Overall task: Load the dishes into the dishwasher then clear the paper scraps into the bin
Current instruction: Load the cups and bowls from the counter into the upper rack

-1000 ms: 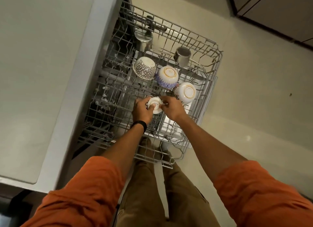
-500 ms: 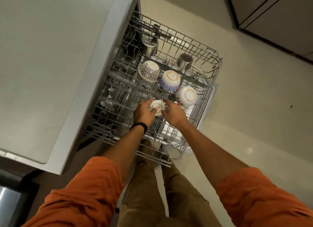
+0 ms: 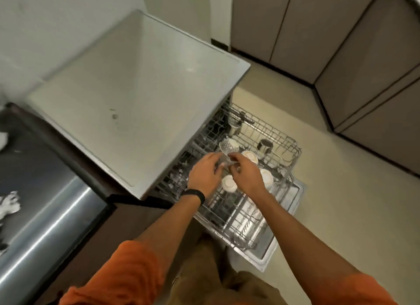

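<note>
counter (image 3: pixel 127 95) at 10 o'clock, bare but for paper scraps (image 3: pixel 10 205) on the dark surface at its 8 o'clock edge | dishwasher rack (image 3: pixel 268 159) at centre, upturned bowls seated | left hand (image 3: pixel 204 176) nearer the scraps, fingers loosely spread, empty | right hand (image 3: pixel 246 175) likewise empty | small bowl (image 3: pixel 228 183) between the wrists, released.

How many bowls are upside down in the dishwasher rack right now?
4: a patterned bowl at the back, a bowl beside it, another further right, and one between the hands. More may be hidden.
</note>
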